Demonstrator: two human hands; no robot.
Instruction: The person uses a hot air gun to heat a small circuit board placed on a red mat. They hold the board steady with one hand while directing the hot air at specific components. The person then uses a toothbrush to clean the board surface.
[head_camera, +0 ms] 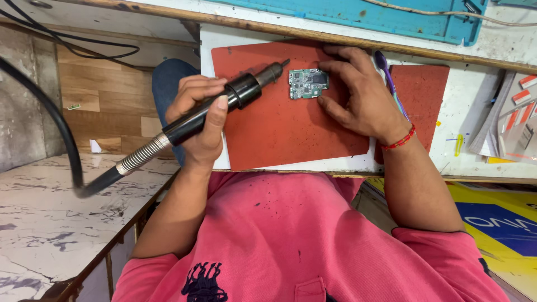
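Pink shirt cloth [291, 246] fills the bottom of the view, nearest the lens, with a dark stitched emblem low on the chest. Above it runs one white workbench [470, 120] with a wooden front edge. Two red mats lie on it: one large red mat [279, 126] in front of the person and one smaller red mat [425, 92] to its right, partly under the wrist. One blue mat [358, 14] lies along the far edge.

Two hands are at work. The left hand [198, 120] is clenched around one black hot-air handpiece [215, 109], whose metal nozzle points up and right toward the board; a coiled spring collar and a black hose [61, 140] trail off to the left. The right hand [358, 95] lies flat on the large mat, fingers spread and grasping nothing, its fingertips touching the right edge of one small green circuit board [308, 83], which rests on the large mat's upper middle. A red thread bracelet [398, 141] circles that wrist.

One purple-handled tool [386, 70] lies just beyond the right hand. At the far right sits a fan of flat paper packets [517, 114] with red and white labels; a yellow and blue sign [498, 223] shows below the bench.
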